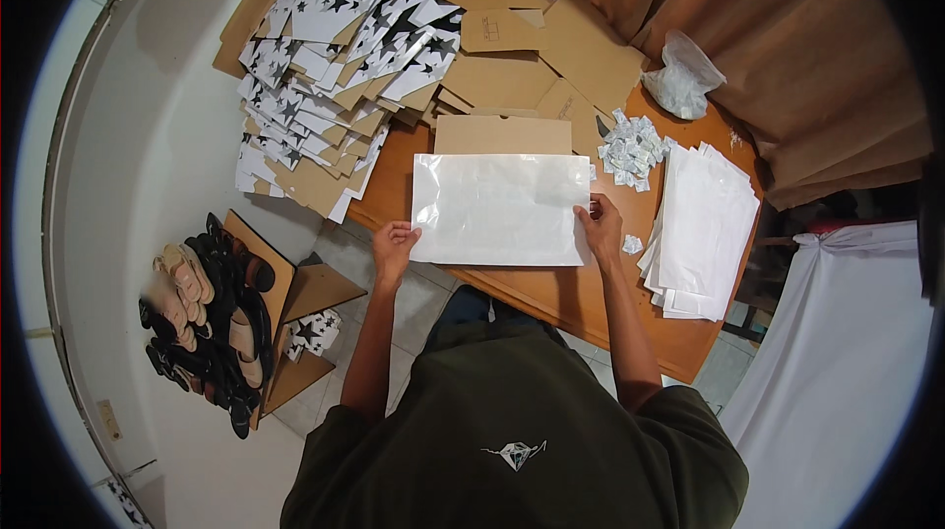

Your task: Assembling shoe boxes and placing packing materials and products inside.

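A: Entry. Where is the sheet, and what are the hands doing?

B: The white sheet [500,208] lies flat on the wooden bench [581,298], its far edge overlapping a flat piece of brown cardboard [503,133]. The left hand [395,242] pinches the sheet's near-left corner, fingers curled on the edge. The right hand [600,224] grips the sheet's right edge, thumb on top. Both are closed on the sheet.

A: How is it likely to handle?

B: Judgement only: very light, thin and limp. It shows a slight sheen, so it may be a plastic bag or glossy paper; I cannot tell which. Probably slippery against the bench and apt to sag or crease if lifted by one corner.

A: Best place to take hold?

B: At two opposite edges, as now, keeping it taut; a light pinch should do.

A: Surroundings, relative to the sheet?

B: Right of it, a stack of white sheets [704,229]. Beyond its far-right corner, a heap of small white sachets [630,150], with one stray sachet [632,245] just beside the right hand. Beyond its far-left corner, a pile of star-printed flat cartons [340,57]. Left and below, on the floor, a rack of shoes [212,317].
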A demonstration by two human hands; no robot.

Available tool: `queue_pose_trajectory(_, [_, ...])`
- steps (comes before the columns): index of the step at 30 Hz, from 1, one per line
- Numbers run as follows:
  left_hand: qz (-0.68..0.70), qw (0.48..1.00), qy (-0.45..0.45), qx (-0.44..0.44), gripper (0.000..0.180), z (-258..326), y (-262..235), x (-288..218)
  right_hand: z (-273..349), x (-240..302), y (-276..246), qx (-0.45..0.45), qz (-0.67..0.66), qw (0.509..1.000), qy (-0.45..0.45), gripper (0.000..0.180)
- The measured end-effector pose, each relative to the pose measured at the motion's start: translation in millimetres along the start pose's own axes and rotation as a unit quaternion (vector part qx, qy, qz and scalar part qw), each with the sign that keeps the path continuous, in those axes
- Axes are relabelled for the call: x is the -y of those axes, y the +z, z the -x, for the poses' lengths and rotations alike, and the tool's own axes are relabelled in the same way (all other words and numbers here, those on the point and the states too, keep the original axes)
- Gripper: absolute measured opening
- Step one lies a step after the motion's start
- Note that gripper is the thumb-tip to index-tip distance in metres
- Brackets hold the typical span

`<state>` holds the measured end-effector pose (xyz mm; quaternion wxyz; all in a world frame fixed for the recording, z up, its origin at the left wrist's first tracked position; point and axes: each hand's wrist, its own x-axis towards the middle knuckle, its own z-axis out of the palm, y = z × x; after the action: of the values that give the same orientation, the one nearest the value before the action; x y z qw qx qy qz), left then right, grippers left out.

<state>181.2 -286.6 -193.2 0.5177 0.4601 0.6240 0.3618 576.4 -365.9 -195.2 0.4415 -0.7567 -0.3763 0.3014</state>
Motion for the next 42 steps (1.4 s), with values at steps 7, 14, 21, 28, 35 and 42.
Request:
queue_pose_trajectory(7, [-0.051,0.997,-0.007,0.049,0.024,-7.5,-3.0,-0.2,5.0,9.7,0.2,-0.014,0.029,0.999,0.003,0.037])
queue_pose_trajectory(14, [-0.248,0.938,0.241,-0.029,0.027,6.4,10.5,-64.4,29.0,59.6,-1.3,-0.089,0.243,0.956,-0.136,0.053])
queue_pose_trajectory(21, [-0.279,0.861,0.35,0.24,0.037,-22.3,59.2,-72.8,38.8,88.5,52.1,0.16,0.336,0.888,-0.27,0.051])
queue_pose_trajectory(28, [-0.475,0.729,0.376,0.32,0.066,-19.1,81.3,-48.4,38.7,49.5,76.4,0.18,0.422,0.84,-0.289,0.055])
queue_pose_trajectory(35, [-0.497,0.72,0.369,0.314,0.069,-34.4,91.9,-17.2,27.7,46.4,89.2,0.244,0.449,0.834,-0.207,0.075])
queue_pose_trajectory(42, [-0.528,0.713,0.294,0.356,0.087,-42.8,105.2,-12.7,17.7,41.4,100.4,0.308,0.463,0.819,-0.144,0.087])
